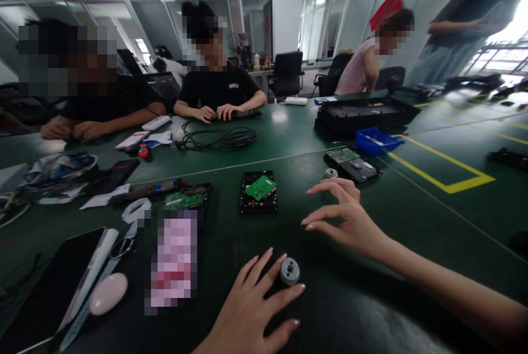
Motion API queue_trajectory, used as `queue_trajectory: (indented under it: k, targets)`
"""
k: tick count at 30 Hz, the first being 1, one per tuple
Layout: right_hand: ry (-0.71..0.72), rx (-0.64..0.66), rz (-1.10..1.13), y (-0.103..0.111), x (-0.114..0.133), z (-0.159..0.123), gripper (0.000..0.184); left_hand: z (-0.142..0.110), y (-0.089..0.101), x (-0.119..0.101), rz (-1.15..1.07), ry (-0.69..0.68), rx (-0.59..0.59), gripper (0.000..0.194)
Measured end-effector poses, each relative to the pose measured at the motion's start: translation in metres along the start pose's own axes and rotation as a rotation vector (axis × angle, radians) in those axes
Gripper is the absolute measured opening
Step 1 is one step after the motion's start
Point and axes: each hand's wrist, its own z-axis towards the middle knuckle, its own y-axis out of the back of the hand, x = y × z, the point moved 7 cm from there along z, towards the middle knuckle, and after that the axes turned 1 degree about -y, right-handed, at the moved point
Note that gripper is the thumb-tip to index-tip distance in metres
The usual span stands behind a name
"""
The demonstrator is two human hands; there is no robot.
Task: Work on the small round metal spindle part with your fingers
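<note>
Low at the front of the table, my left hand (258, 307) has its fingers spread around a small round grey metal part (290, 271), with holes in its top face. Two fingertips lie close against its sides; whether they press on it I cannot tell. My right hand (346, 219) hovers to the right with fingers apart and nothing in them. Just behind its fingers sits a similar round metal part (330, 173), partly hidden. Ahead of both hands lies a black hard drive (247, 204) with a green circuit board (260, 187) askew on top.
Another hard drive (358, 169) lies at right beside a blue tray (377, 141) and black bin (367, 115). Leftward are a circuit board (183, 200), electric screwdriver (144, 192), tablet (61, 282), watch (124, 247) and pink oval object (108, 293). Coiled cable (223, 138) lies before a seated person (218, 84).
</note>
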Motion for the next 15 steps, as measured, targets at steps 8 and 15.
queue_trajectory:
  k: [8, 15]
  targets:
    - [-0.059, 0.395, 0.026, -0.063, -0.041, -0.011, 0.009, 0.0, 0.001, 0.002, -0.005, 0.006, -0.024, 0.055]
    - [-0.052, 0.404, 0.002, -0.058, -0.039, -0.011, 0.008, 0.0, 0.001, 0.002, -0.006, 0.011, -0.01, 0.055]
